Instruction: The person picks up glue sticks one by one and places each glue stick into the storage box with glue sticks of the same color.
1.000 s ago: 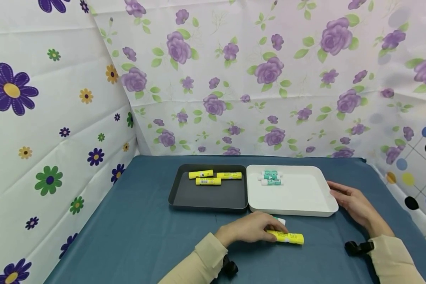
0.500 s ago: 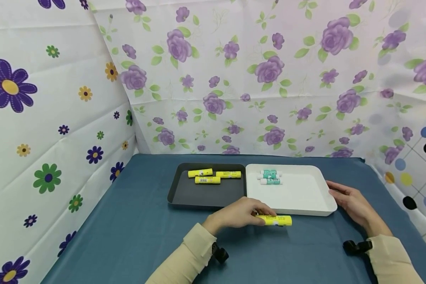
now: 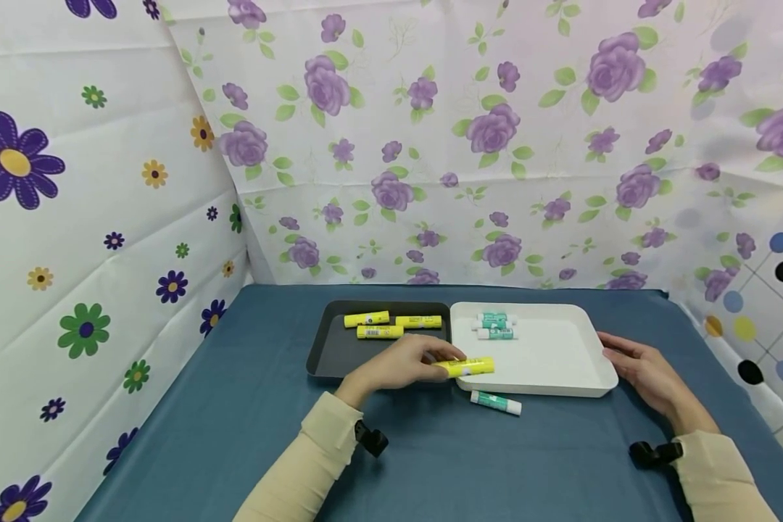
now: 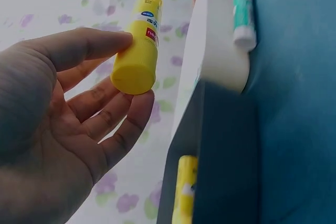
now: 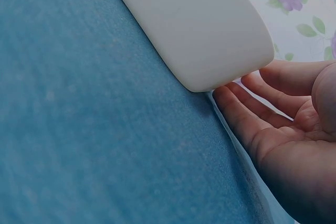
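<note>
My left hand [image 3: 398, 364] pinches a yellow glue stick [image 3: 473, 367] between thumb and fingers, raised over the place where the two trays meet. In the left wrist view the held glue stick's label faces the camera. Three similar yellow glue sticks [image 3: 380, 332] lie in the dark grey tray [image 3: 333, 359]. Several small green-and-white tubes [image 3: 497, 334] lie together in the white tray [image 3: 548, 359]. Another green-and-white tube [image 3: 496, 402] rests on the cloth in front of that tray. With loosely extended fingers, my right hand [image 3: 649, 375] touches the white tray's right end.
The trays stand side by side on a blue cloth-covered table [image 3: 235, 428]. Behind it hangs a purple-flowered curtain [image 3: 391, 145], and another patterned sheet [image 3: 130, 239] borders the left side.
My left hand has carried the yellow glue stick up and leftward from the table to above the trays, exposing the green-and-white tube on the cloth. The right hand stays at the white tray.
</note>
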`<state>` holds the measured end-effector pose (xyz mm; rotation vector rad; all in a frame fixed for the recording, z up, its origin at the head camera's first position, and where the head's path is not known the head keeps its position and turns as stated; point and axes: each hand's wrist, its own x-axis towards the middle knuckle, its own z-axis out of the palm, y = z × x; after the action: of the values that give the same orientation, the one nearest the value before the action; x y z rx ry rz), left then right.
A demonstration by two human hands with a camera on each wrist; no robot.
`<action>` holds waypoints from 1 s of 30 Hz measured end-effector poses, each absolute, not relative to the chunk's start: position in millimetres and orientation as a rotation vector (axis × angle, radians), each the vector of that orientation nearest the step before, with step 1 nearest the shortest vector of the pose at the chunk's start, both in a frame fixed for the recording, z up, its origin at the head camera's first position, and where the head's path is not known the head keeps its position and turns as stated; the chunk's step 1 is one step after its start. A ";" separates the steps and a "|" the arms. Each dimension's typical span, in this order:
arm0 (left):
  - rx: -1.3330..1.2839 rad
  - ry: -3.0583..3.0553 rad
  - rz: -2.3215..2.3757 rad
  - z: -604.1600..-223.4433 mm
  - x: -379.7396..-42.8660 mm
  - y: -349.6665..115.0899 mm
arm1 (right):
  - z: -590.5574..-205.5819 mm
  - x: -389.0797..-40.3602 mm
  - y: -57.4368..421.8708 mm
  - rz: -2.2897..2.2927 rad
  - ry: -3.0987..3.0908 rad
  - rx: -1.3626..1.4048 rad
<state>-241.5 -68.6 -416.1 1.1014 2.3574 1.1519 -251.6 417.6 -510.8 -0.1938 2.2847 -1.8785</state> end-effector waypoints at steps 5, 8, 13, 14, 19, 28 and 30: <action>1.044 2.406 1.172 -410.9 -250.9 -82.8 | -511.0 -251.6 417.9 -1.877 2.281 -0.215; 1.033 2.428 1.166 -408.6 -256.9 -90.2 | -510.9 -251.5 418.0 -1.872 2.285 -0.214; 0.988 2.457 1.145 -402.0 -266.4 -98.0 | -510.1 -251.1 417.3 -1.860 2.291 -0.193; 0.979 2.465 1.137 -400.8 -268.1 -99.5 | -510.0 -251.2 417.2 -1.859 2.291 -0.192; 0.967 2.480 1.092 -398.1 -277.0 -107.9 | -509.7 -251.4 416.4 -1.846 2.305 -0.189; 0.960 2.532 0.950 -392.6 -299.1 -119.0 | -510.9 -252.0 417.0 -1.848 2.303 -0.180; 0.954 2.540 0.915 -391.5 -303.6 -119.7 | -511.0 -252.0 417.1 -1.849 2.303 -0.179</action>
<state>-303.6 -119.7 -391.5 0.9538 2.5398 0.9151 -252.0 417.1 -511.0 -0.1788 2.3027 -1.8487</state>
